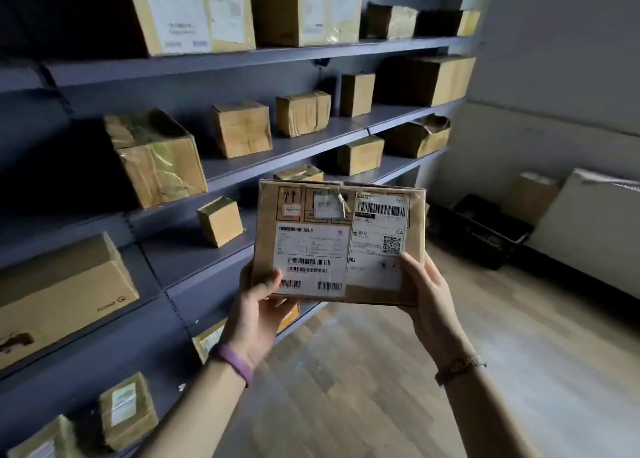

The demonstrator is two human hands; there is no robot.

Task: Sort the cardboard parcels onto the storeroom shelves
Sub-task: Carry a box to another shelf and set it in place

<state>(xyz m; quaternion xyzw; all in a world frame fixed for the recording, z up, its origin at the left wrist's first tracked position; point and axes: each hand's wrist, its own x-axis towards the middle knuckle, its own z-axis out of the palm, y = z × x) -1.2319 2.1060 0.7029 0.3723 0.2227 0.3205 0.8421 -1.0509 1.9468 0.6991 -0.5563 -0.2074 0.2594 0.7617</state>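
Observation:
I hold a flat cardboard parcel (337, 239) up in front of me, its labelled face with barcodes and a QR code turned toward the camera. My left hand (258, 305) grips its lower left corner, thumb on the white label. My right hand (427, 291) grips the lower right corner, thumb on the other label. The parcel hangs in the air in front of the grey shelves (277, 152), level with the third shelf board down.
Several taped cardboard boxes stand spaced out on the shelves, such as a small one (220, 221) and a large one (157, 158). A black crate (485, 230), a leaning box and a white board (595, 229) sit by the right wall. Wooden floor (381, 371) lies below.

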